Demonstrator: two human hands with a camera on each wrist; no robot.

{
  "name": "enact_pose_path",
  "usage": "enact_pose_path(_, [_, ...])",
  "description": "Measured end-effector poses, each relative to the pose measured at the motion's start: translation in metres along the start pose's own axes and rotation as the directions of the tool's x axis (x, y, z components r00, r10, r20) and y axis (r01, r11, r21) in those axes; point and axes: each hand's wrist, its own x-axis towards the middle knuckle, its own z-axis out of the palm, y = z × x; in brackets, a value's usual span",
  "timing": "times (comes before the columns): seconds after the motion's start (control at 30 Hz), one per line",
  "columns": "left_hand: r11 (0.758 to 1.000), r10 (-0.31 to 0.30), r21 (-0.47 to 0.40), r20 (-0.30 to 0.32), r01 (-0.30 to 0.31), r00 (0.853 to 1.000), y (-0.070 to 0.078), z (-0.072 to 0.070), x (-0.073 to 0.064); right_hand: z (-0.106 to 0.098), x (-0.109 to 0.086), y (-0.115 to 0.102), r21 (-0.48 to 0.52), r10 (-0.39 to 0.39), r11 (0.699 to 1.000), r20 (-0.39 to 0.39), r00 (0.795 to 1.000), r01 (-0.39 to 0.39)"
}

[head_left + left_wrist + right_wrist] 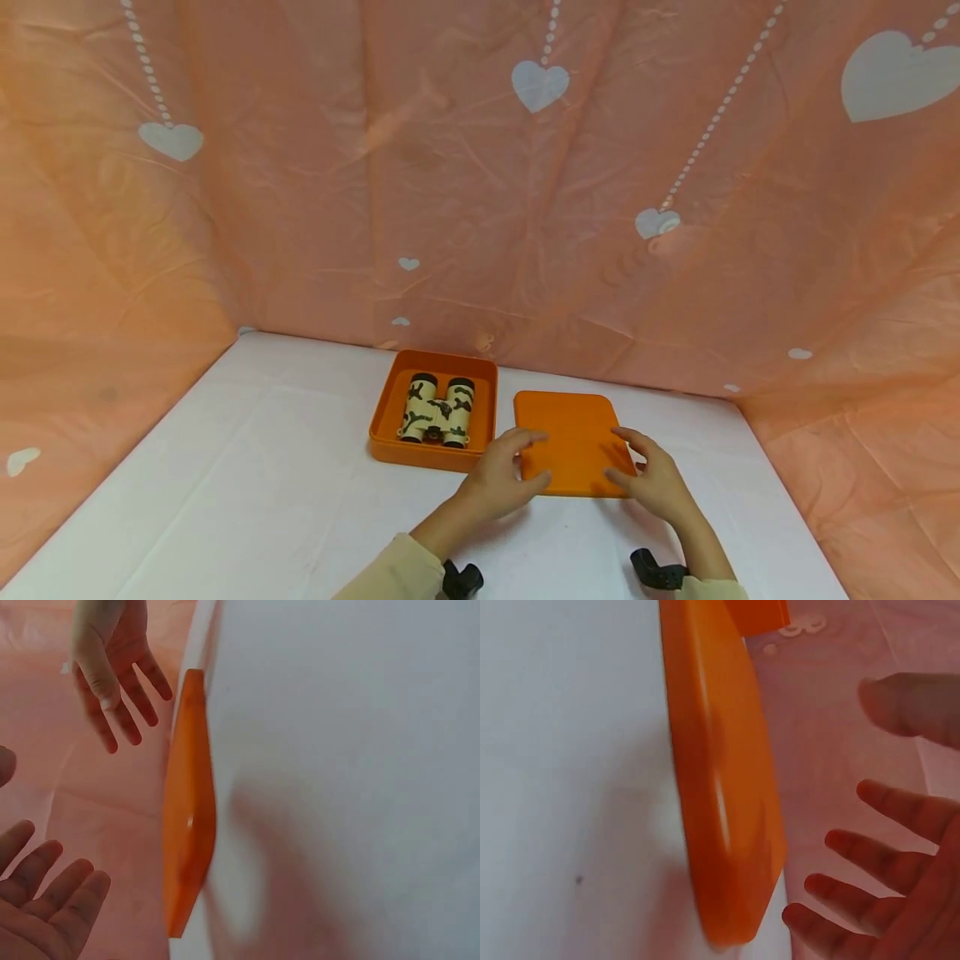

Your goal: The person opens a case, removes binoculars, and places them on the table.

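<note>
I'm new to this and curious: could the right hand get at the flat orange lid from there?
Probably yes: the right hand looks empty and hovers near the lid, whose top is uncovered; nothing visible blocks the way.

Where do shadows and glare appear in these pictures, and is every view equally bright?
Head view: brightest, with faint shadows near the left hand and right hand on the white table; left wrist view: dimmer, a small glint on the orange lid, a broad, soft-edged shadow beside it; right wrist view: also dim, pale glare streaks along the lid, soft shadows on the table.
</note>
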Motion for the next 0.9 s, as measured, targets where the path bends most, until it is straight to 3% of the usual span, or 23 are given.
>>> enact_pose_path(0.33, [0.999, 0.007, -0.044, -0.071, -0.010, 0.997, 0.000, -0.015, 0.002, 0.000, 0.007, -0.021, 0.063, -0.067, 0.996, 0.003, 0.998, 0.066])
enact_pose_path(0.6, [0.999, 0.026, -0.020, -0.134, -0.029, 0.991, -0.005, -0.031, 0.000, 0.013, 0.019, -0.031, 0.084, -0.114, 0.990, 0.023, 0.993, 0.112])
enact_pose_path(0.9, [0.999, 0.016, 0.031, -0.190, -0.011, 0.982, -0.012, -0.053, -0.001, 0.026, 0.028, -0.050, 0.145, -0.138, 0.979, -0.039, 0.990, 0.143])
